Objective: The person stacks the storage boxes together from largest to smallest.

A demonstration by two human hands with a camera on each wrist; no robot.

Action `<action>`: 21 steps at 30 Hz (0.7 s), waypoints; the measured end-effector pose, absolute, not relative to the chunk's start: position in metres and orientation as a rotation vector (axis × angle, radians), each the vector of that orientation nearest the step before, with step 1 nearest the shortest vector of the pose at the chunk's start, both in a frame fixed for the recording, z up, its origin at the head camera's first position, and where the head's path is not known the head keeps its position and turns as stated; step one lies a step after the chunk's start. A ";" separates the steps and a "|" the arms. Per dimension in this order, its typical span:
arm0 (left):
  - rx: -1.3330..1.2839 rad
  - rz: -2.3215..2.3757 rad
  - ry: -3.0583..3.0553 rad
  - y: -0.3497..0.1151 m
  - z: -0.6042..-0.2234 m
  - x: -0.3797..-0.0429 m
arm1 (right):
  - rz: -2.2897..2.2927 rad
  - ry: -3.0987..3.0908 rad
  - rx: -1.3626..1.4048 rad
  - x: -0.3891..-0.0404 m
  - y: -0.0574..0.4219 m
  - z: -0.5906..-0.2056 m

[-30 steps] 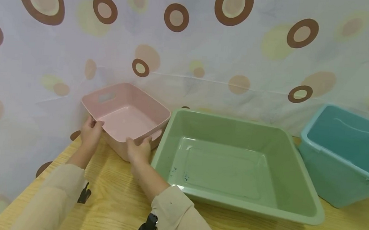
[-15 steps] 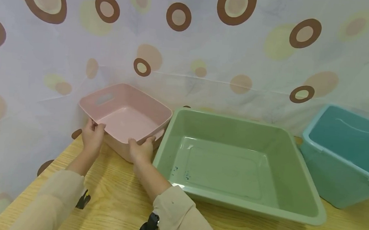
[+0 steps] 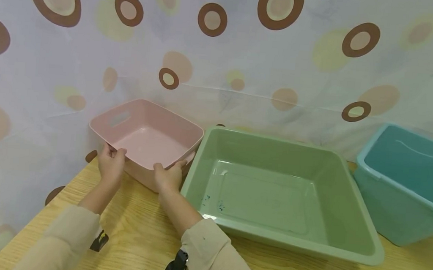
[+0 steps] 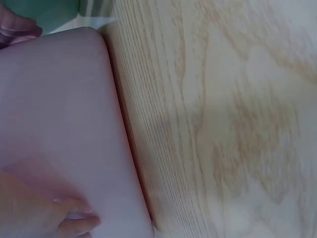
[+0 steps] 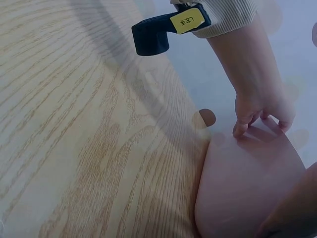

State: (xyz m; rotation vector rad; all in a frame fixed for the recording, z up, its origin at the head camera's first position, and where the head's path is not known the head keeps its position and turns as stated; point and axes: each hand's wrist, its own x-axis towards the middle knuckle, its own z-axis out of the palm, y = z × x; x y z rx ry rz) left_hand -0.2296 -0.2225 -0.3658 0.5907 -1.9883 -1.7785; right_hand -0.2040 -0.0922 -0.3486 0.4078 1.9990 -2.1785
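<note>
A pink plastic storage basket with slotted handle holes stands at the left of the table, with nothing inside it. My left hand grips its near left rim, thumb on top and fingers curled beneath the edge. At the basket's front corner my right hand holds the rim, thumb over the edge and fingers along the right side by the handle slot. The left wrist view shows the left hand against the basket's outer wall. In the right wrist view the left hand hooks over the rim.
A large green plastic tub sits right beside the basket, touching or nearly so. Further right is a turquoise bin. A patterned curtain hangs behind and to the left of the wooden table.
Both hands have turned the pink basket slightly, its left and back corners shifting left and its front corner right. The grip stays the same. The green tub and turquoise bin have not moved.
</note>
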 end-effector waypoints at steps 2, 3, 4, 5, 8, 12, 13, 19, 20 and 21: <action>0.596 -1.814 -1.983 -0.221 -0.366 -0.228 | -2.166 2.017 0.416 -0.204 -0.092 -0.348; 0.601 -1.826 -1.979 -0.221 -0.366 -0.227 | -2.165 2.022 0.420 -0.204 -0.092 -0.349; 0.601 -1.829 -1.981 -0.220 -0.367 -0.227 | -2.166 2.024 0.422 -0.204 -0.092 -0.349; 0.600 -1.834 -1.981 -0.220 -0.367 -0.226 | -2.164 2.028 0.423 -0.204 -0.092 -0.349; 0.596 -1.811 -1.993 -0.218 -0.368 -0.225 | -2.170 2.030 0.420 -0.204 -0.092 -0.350; 0.594 -1.788 -2.017 -0.218 -0.370 -0.226 | -2.184 2.016 0.410 -0.204 -0.091 -0.350; 0.594 -1.775 -2.019 -0.218 -0.370 -0.226 | -2.187 2.015 0.408 -0.204 -0.091 -0.351; 0.566 -1.713 -2.032 -0.223 -0.368 -0.231 | -2.193 2.008 0.409 -0.206 -0.090 -0.352; 0.550 -1.709 -2.033 -0.226 -0.368 -0.233 | -2.195 2.007 0.409 -0.206 -0.090 -0.352; 0.535 -1.706 -2.023 -0.228 -0.367 -0.235 | -2.196 2.000 0.409 -0.206 -0.090 -0.352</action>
